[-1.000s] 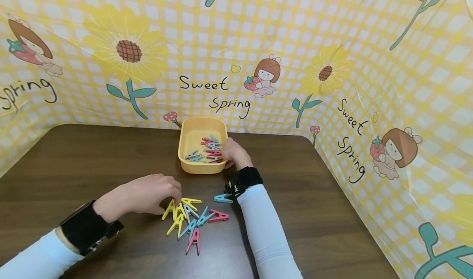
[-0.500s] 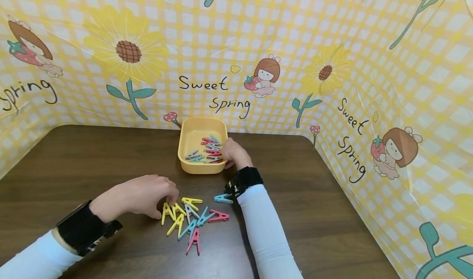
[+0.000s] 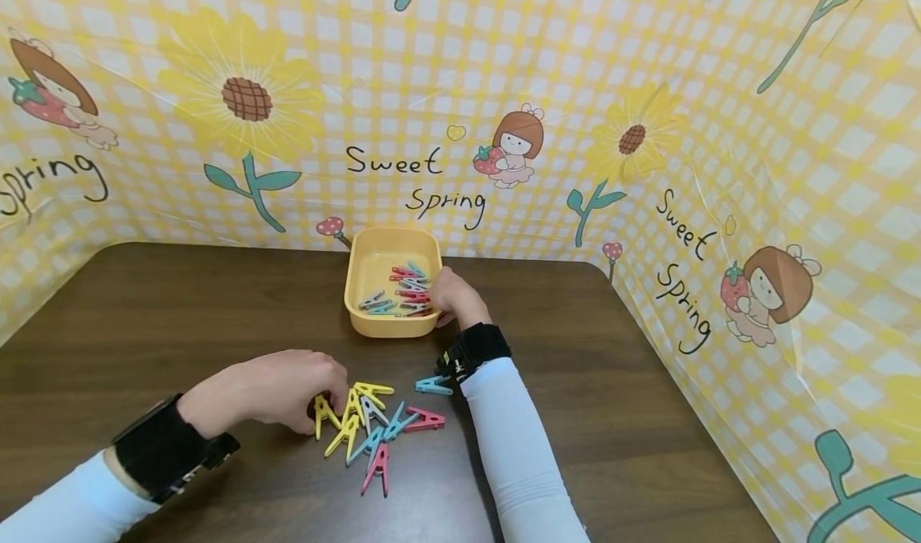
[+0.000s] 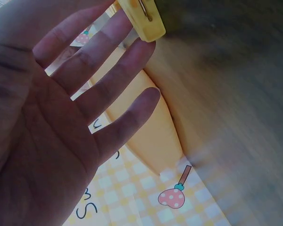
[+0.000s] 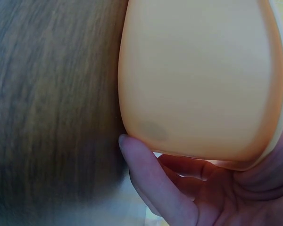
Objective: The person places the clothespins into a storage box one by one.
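My left hand [image 3: 288, 391] is low over the table at the left of the pile, its thumb and fingertips around a yellow clothespin [image 3: 324, 417]. In the left wrist view that clothespin [image 4: 144, 21] shows its metal spring at my fingertips, while the other fingers are spread. Beside it lie more yellow clothespins [image 3: 345, 431], a white one [image 3: 372, 412], blue ones [image 3: 396, 425] and pink ones [image 3: 376, 469]. My right hand [image 3: 459, 297] grips the right side of a yellow plastic tub [image 3: 392, 329]; in the right wrist view its fingers [image 5: 151, 174] curl against the tub wall.
Several pink, blue and grey clothespins [image 3: 413, 285] lie inside the tub, mostly to the right. A single blue clothespin [image 3: 433, 385] lies beside my right wrist. Behind the brown wooden table [image 3: 216, 303] stands a yellow checked cloth [image 3: 403, 87].
My left hand drew back a little left from the pile, then came down around the leftmost yellow clothespin. A neighbouring yellow clothespin shifted slightly. My right hand and the tub stay in place.
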The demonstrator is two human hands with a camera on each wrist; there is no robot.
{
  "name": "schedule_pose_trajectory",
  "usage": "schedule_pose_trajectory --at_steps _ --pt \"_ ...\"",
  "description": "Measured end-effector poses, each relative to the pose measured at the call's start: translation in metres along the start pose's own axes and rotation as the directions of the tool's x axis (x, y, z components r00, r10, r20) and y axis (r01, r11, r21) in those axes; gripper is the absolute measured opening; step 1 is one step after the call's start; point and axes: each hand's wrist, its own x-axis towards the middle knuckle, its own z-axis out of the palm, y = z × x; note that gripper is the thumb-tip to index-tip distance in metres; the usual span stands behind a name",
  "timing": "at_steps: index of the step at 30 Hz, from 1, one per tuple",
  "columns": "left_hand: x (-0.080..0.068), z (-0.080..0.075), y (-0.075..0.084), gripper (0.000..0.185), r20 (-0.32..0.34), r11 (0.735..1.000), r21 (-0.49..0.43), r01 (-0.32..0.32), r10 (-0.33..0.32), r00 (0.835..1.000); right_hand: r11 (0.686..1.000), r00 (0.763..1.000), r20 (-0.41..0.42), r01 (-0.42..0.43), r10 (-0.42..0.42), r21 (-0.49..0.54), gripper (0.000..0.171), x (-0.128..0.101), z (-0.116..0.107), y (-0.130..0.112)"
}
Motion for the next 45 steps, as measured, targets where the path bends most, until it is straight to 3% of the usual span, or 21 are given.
schedule_pose_trajectory --at_steps 14,27,38,45 --pt "0.001 0.001 0.000 0.031 0.037 0.996 -0.087 -0.013 0.017 0.999 1.000 1.000 0.001 -0.003 0.003 0.005 0.041 -0.002 -0.001 -0.001" --pt "0.002 -0.001 -0.005 0.032 0.031 0.994 -0.103 -0.022 0.025 0.999 1.000 1.000 -0.013 -0.003 0.004 0.011 0.039 0.001 -0.001 0.002" --pt "-0.001 -0.003 -0.015 0.031 -0.041 0.983 -0.132 -0.129 0.125 0.991 0.999 1.000 -0.019 0.022 -0.022 0.030 0.042 0.004 0.003 0.007" --pt "0.001 -0.005 -0.019 0.029 -0.071 0.987 -0.111 -0.115 0.108 0.992 0.999 1.000 -0.018 0.026 -0.026 0.025 0.044 0.005 0.003 0.005"
